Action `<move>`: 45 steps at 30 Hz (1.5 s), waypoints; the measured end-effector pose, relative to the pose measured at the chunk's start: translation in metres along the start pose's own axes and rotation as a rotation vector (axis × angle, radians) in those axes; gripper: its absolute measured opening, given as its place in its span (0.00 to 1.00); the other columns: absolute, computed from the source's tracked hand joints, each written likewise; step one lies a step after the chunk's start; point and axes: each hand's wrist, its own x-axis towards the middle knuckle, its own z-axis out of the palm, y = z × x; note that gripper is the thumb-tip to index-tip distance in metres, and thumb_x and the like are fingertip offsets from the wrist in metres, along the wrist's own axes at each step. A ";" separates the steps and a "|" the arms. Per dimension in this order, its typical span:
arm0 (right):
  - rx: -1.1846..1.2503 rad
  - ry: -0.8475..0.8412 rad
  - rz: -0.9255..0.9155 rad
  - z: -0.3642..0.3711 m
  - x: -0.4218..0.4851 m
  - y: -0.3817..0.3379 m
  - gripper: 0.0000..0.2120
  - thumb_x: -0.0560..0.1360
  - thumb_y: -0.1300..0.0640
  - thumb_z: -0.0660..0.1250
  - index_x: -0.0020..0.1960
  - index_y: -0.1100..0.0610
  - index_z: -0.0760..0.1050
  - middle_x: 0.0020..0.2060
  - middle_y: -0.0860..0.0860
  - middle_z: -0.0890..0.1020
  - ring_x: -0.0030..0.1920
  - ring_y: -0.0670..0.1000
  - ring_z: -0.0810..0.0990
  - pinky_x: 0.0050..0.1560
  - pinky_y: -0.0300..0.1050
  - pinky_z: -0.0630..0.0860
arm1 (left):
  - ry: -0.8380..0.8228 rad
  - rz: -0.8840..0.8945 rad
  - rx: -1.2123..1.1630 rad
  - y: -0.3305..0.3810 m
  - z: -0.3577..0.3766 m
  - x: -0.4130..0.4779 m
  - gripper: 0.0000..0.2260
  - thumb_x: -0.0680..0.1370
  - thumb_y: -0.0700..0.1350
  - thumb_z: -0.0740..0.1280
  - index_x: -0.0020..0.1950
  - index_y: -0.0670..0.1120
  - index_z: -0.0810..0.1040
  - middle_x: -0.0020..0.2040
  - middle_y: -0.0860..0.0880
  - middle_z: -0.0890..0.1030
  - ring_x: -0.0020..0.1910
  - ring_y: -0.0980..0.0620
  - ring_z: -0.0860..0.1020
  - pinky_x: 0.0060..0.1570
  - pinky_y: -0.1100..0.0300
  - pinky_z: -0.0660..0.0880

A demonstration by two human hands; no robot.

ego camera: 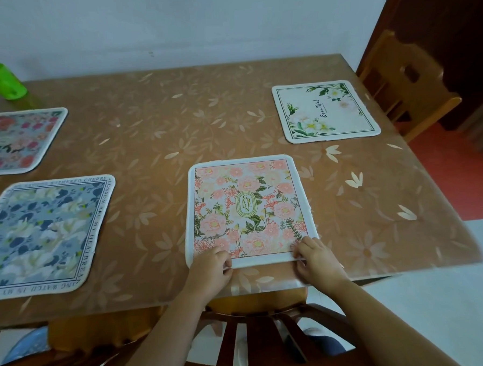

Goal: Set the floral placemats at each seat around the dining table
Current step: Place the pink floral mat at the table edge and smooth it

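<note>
A pink floral placemat (247, 207) with a "Garden" label lies flat near the table's front edge. My left hand (211, 265) pinches its near left corner and my right hand (317, 258) pinches its near right corner. A blue and white floral placemat (41, 235) lies at the front left. A red and pink floral placemat (17, 140) lies at the far left. A white placemat with green leaves (324, 111) lies at the far right.
The table (161, 125) has a brown flower-print cover. A green cup (3, 82) stands at the far left corner. A wooden chair (405, 82) stands at the right end. Another chair back (259, 335) is below my arms.
</note>
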 end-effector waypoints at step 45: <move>-0.272 -0.110 -0.239 0.011 0.206 0.014 0.33 0.72 0.33 0.51 0.71 0.40 0.41 0.74 0.44 0.41 0.73 0.53 0.35 0.68 0.67 0.37 | 0.096 -0.035 0.272 -0.051 0.011 0.161 0.28 0.72 0.64 0.50 0.71 0.57 0.58 0.75 0.44 0.56 0.73 0.40 0.51 0.64 0.31 0.51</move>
